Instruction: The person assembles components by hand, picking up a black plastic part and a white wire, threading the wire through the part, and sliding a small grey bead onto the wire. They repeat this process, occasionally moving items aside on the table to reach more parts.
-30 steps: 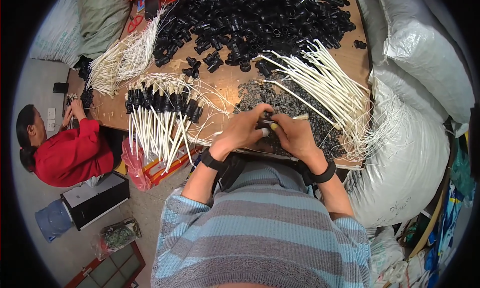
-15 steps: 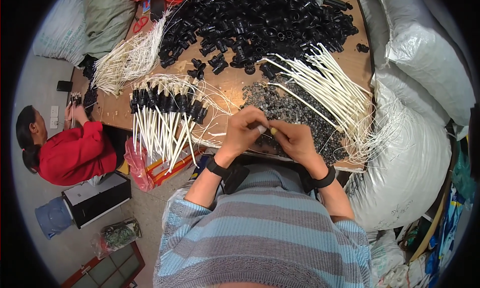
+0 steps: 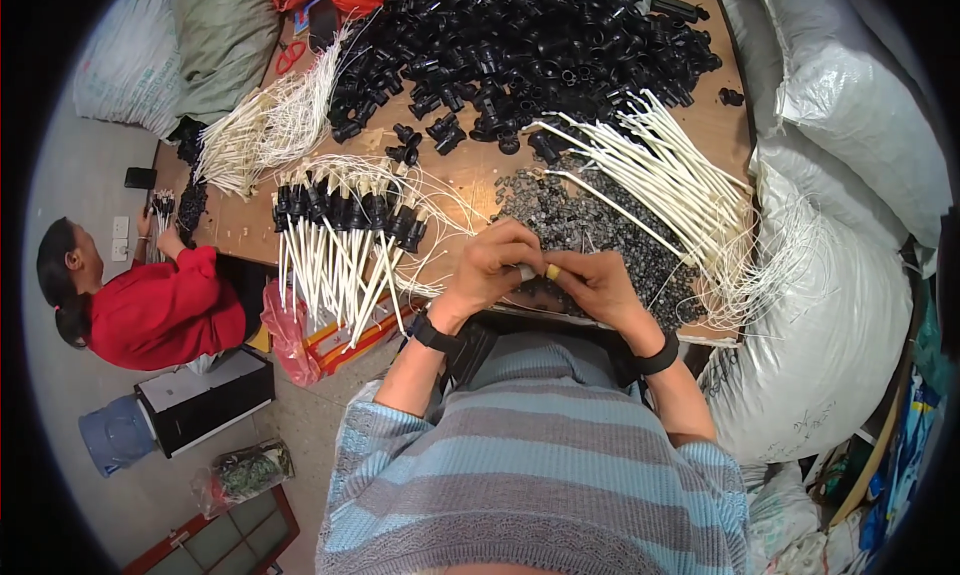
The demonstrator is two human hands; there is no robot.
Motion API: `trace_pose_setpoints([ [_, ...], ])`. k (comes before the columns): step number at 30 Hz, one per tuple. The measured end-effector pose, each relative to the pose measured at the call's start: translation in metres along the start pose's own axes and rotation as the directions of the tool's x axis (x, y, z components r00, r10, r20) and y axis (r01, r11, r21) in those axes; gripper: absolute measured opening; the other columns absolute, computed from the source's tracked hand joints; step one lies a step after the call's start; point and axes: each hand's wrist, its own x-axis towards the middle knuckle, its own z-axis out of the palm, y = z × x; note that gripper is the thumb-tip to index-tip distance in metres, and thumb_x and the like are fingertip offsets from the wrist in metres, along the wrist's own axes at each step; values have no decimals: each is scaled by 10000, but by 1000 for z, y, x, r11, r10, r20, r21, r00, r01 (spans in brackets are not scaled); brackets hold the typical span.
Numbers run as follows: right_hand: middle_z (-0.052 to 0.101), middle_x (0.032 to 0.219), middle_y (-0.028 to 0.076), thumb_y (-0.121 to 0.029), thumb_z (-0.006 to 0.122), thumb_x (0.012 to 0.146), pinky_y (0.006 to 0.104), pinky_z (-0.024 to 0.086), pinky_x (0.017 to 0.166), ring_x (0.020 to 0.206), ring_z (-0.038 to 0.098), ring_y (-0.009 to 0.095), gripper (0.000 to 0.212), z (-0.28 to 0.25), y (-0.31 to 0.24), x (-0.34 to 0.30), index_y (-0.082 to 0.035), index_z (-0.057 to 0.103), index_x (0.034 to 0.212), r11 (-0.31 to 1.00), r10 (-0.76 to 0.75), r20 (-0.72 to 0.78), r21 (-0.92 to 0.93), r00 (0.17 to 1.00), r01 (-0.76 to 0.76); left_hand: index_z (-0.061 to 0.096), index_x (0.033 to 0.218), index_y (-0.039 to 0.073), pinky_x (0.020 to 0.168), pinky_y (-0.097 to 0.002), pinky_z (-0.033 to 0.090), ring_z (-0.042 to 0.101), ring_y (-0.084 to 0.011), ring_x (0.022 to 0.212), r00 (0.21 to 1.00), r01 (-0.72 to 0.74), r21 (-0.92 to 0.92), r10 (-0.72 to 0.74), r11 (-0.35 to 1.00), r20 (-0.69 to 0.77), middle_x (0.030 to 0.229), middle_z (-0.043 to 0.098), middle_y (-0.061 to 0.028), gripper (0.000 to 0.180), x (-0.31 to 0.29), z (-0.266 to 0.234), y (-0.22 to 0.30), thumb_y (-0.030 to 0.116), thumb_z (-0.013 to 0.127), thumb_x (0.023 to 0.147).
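My left hand (image 3: 497,265) and my right hand (image 3: 592,283) meet at the front edge of the table, fingertips pinched together. What lies between them is too small to make out. A pale covering wraps a left fingertip, and a yellowish one a right fingertip. Just beyond my hands spreads a heap of small dark grey pieces (image 3: 625,237). Past my right hand lies a bundle of white sleeved wires (image 3: 655,175) with thin loose ends. Left of my left hand sits a row of black sockets (image 3: 345,210) with white sleeved wires attached.
A large pile of black plastic fittings (image 3: 540,45) covers the back of the table (image 3: 440,180). Another white wire bundle (image 3: 265,125) lies back left. Full white sacks (image 3: 830,325) crowd the right edge. A co-worker in a red top (image 3: 160,310) handles similar pieces at the left.
My hands stay together in nearly the same spot, fingers slightly shifted. The whole view has moved a little. The co-worker's hands have moved slightly apart.
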Motion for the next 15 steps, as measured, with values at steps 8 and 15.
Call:
trace_pose_setpoints([
  [8,623,668,35,-33,632,851,227,418,550,602,522,40,105,-3,7,-2,-13,671,946,970,109,-123,-202,986,-132,681,1029,68,779,-275,496,604,-151,893,839,531,187,-482,826,-253,983,648,-34,303,21,-17,-29,-76,612,771],
  [15,573,692,-41,-8,614,860,192,361,561,631,461,9,114,-8,18,-6,1,654,966,980,196,-216,5,956,-200,686,920,43,734,-377,474,595,-279,827,913,407,491,-343,770,-219,842,592,-131,214,44,-32,-77,-18,637,721],
])
